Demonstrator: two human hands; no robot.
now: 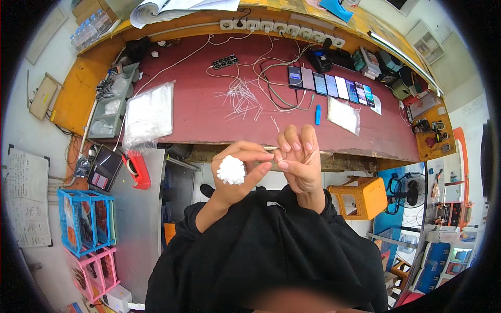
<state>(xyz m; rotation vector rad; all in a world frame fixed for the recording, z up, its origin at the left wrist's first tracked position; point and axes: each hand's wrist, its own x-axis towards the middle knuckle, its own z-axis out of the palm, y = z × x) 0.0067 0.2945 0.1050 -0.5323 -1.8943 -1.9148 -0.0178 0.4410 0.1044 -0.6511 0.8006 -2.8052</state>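
Note:
My left hand [237, 175] is raised in front of my chest and grips a bundle of thin white plastic sticks [230, 170], seen end-on as a white cluster in the palm. My right hand [298, 156] meets it from the right and pinches a single thin white stick [270, 152] between thumb and forefinger, with the other fingers raised. Both hands hover over the near edge of a dark red workbench [198, 112]. A loose scatter of the same white sticks [241, 99] lies on the bench beyond the hands.
On the bench lie clear plastic bags [148, 115] at left, a small bag [343, 115] at right, a row of phones [331, 86] on cables and a blue pen [318, 115]. A power strip [282, 27] runs along the back. An orange stool [362, 197] and blue and pink crates [86, 219] stand below.

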